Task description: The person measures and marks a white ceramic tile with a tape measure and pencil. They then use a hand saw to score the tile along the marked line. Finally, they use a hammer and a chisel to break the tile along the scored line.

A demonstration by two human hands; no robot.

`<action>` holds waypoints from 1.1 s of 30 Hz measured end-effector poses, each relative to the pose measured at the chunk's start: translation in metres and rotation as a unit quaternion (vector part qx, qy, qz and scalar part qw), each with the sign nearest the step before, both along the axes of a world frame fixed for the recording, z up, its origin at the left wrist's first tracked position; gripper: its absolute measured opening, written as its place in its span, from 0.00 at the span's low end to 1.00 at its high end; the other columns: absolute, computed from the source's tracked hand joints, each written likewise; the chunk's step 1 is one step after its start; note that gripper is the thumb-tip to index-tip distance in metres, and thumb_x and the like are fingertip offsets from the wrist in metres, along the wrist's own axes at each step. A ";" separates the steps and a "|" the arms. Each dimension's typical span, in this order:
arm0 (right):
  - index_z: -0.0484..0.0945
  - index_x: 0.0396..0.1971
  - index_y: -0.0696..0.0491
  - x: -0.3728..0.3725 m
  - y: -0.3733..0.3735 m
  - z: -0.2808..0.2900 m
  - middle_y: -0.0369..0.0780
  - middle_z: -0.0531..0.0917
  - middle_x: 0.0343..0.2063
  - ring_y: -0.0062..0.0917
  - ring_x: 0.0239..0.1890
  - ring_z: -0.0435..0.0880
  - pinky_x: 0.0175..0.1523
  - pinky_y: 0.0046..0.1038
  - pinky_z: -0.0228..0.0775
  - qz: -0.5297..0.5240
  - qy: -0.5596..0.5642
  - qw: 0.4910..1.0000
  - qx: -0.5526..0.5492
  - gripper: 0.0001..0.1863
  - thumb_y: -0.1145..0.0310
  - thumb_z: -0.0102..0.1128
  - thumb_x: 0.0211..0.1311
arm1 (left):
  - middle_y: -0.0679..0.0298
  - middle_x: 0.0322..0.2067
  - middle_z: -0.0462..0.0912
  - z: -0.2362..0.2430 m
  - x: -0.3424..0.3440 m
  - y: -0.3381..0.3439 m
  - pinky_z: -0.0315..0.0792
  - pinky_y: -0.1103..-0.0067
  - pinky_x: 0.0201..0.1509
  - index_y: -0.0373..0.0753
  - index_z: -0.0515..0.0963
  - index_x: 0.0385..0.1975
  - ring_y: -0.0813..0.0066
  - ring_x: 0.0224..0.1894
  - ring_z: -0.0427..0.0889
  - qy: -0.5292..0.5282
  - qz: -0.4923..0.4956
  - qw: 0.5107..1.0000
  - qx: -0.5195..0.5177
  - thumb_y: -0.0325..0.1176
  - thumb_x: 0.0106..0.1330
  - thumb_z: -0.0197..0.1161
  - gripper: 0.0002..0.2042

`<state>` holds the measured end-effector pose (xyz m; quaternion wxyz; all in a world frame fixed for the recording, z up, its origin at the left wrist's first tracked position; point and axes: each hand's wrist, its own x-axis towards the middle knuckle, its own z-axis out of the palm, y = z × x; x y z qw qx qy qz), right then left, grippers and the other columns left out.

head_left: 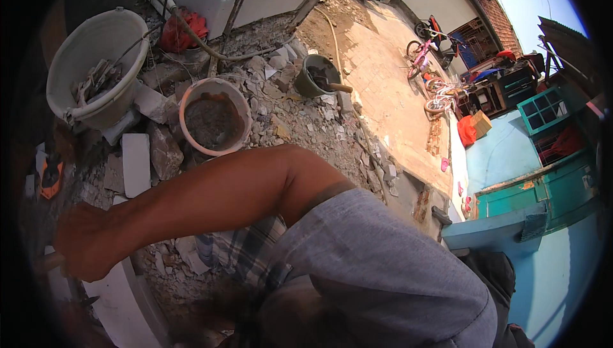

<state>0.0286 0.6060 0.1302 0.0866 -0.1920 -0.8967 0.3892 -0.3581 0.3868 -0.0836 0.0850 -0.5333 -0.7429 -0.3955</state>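
My right arm, in a grey sleeve, reaches across to the left with the elbow bent. At its end my right hand [89,242] is a closed fist, slightly blurred, around a wooden-handled tool [48,262]; the tool's head cannot be made out. Just below the fist lies a long white block [124,303], with a dark metal point [90,300] beside it. Another white block [136,165] stands past the forearm. An orange and black tool [51,179] lies on the rubble beyond the fist. My left hand does not show; the lower middle is dark and blurred.
A large whitish tub [59,70] holds debris. Near it stand a round bucket of mortar [217,150] and a dark green bucket [306,83] with a wooden handle sticking out. Broken rubble [274,124] covers the ground. A hose [333,35] runs along the paving; bicycles [437,96] stand farther right.
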 end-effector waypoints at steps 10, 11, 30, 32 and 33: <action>0.81 0.50 0.60 -0.003 -0.015 0.017 0.33 0.72 0.21 0.18 0.24 0.69 0.30 0.27 0.62 -0.116 -0.003 0.992 -0.042 0.25 0.48 0.57 0.80 | 0.58 0.46 0.86 0.078 0.086 0.029 0.83 0.74 0.53 0.33 0.74 0.60 0.71 0.49 0.87 -0.341 0.098 0.934 0.040 0.32 0.68 0.74 0.24; 0.81 0.53 0.59 -0.009 -0.022 0.022 0.27 0.69 0.22 0.12 0.24 0.65 0.29 0.22 0.57 -0.135 -0.025 0.989 -0.059 0.26 0.48 0.58 0.80 | 0.57 0.47 0.86 0.080 0.087 0.019 0.81 0.74 0.55 0.32 0.74 0.59 0.72 0.49 0.87 -0.360 0.079 0.928 0.053 0.32 0.69 0.73 0.23; 0.82 0.48 0.59 -0.032 -0.043 0.011 0.26 0.68 0.24 0.12 0.29 0.62 0.32 0.24 0.54 -0.106 -0.094 0.988 -0.056 0.24 0.49 0.58 0.80 | 0.60 0.49 0.84 0.055 0.103 0.009 0.79 0.73 0.58 0.33 0.74 0.58 0.71 0.50 0.86 -0.347 0.006 0.938 0.012 0.30 0.69 0.72 0.21; 0.82 0.47 0.59 -0.034 -0.046 0.009 0.26 0.68 0.24 0.12 0.29 0.62 0.32 0.24 0.54 -0.105 -0.085 0.989 -0.060 0.24 0.49 0.58 0.80 | 0.60 0.49 0.84 0.053 0.101 0.008 0.79 0.73 0.58 0.33 0.74 0.57 0.71 0.50 0.86 -0.332 -0.001 0.943 0.020 0.30 0.69 0.72 0.20; 0.82 0.48 0.59 -0.035 -0.048 0.010 0.27 0.68 0.24 0.12 0.29 0.62 0.32 0.24 0.54 -0.102 -0.091 0.989 -0.061 0.23 0.50 0.58 0.80 | 0.60 0.48 0.84 0.052 0.101 0.009 0.79 0.73 0.58 0.33 0.74 0.57 0.72 0.50 0.86 -0.335 0.000 0.942 0.020 0.30 0.69 0.72 0.20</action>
